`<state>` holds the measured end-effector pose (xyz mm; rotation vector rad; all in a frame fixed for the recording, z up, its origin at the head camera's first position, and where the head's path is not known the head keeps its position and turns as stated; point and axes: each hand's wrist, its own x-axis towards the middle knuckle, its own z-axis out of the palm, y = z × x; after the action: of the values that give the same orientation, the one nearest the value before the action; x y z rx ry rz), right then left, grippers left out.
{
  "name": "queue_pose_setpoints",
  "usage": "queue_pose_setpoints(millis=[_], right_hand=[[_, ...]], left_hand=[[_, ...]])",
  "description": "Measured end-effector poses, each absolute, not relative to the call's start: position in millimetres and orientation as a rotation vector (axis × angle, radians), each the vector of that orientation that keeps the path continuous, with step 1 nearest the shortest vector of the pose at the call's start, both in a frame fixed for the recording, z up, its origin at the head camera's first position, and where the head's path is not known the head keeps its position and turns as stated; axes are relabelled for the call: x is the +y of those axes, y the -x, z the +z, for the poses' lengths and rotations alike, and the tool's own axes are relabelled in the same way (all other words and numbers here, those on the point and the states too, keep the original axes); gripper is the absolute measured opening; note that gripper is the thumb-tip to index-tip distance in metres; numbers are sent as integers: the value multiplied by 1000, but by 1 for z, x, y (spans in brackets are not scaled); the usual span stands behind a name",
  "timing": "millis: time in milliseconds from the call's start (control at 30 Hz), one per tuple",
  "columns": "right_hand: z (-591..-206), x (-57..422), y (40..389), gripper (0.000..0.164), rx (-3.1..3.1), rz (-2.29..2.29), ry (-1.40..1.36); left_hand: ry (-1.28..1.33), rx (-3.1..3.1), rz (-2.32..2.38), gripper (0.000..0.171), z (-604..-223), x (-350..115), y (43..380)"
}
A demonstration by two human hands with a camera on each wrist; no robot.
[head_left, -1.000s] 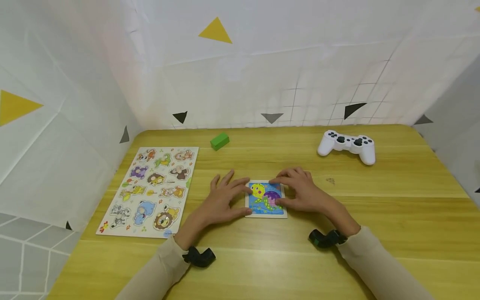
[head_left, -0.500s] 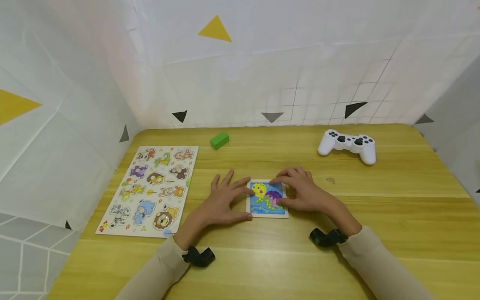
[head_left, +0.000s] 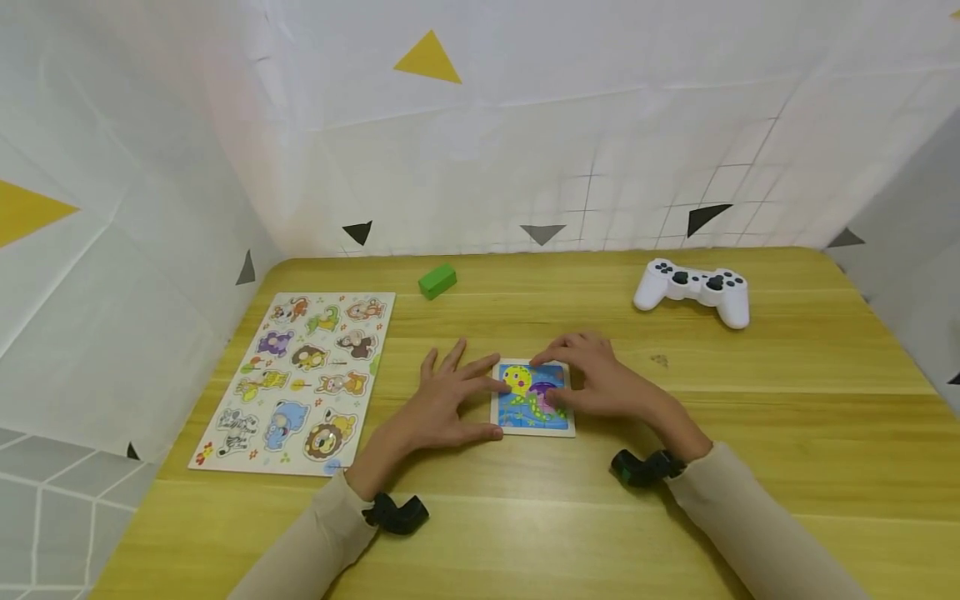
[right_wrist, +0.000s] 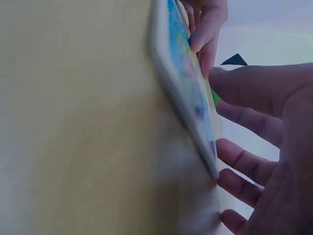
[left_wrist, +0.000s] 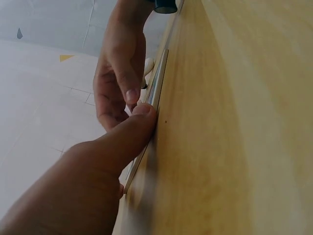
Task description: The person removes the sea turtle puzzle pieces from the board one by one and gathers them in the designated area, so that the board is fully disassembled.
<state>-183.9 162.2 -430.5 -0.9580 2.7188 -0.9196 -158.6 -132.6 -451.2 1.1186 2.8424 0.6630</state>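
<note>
A small square turtle jigsaw puzzle (head_left: 533, 431) with a pale frame lies flat on the wooden table, between both hands. My left hand (head_left: 442, 404) is spread along its left side. The thumb touches the lower left corner, and the forefinger and middle finger reach over the left edge near the turtle's head. My right hand (head_left: 600, 379) arches over the right side, its thumb on the purple shell and its forefinger at the top edge. In the right wrist view, right thumb and fingers (right_wrist: 244, 161) stand apart beside the puzzle's edge; the picture is blurred there.
On the left lies a large white animal puzzle board (head_left: 345, 429). A green block (head_left: 437, 282) sits near the back edge, and a white game controller (head_left: 692, 292) rests at the back right. White patterned cloth (head_left: 480, 167) hangs behind the table.
My right hand has shifted slightly left, its thumb and forefinger farther over the puzzle. The left hand has stayed nearly still, and the puzzle has barely moved.
</note>
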Motion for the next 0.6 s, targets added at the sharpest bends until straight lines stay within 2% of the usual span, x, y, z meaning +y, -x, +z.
queue_pose_setpoints(millis=[267, 600], right_hand=[[-426, 139, 209, 26, 2636, -850, 1109], [-421, 122, 225, 25, 2539, -747, 1174]], left_hand=[[-1105, 2820, 690, 57, -451, -133, 160], [-1095, 2807, 698, 56, -451, -133, 160]])
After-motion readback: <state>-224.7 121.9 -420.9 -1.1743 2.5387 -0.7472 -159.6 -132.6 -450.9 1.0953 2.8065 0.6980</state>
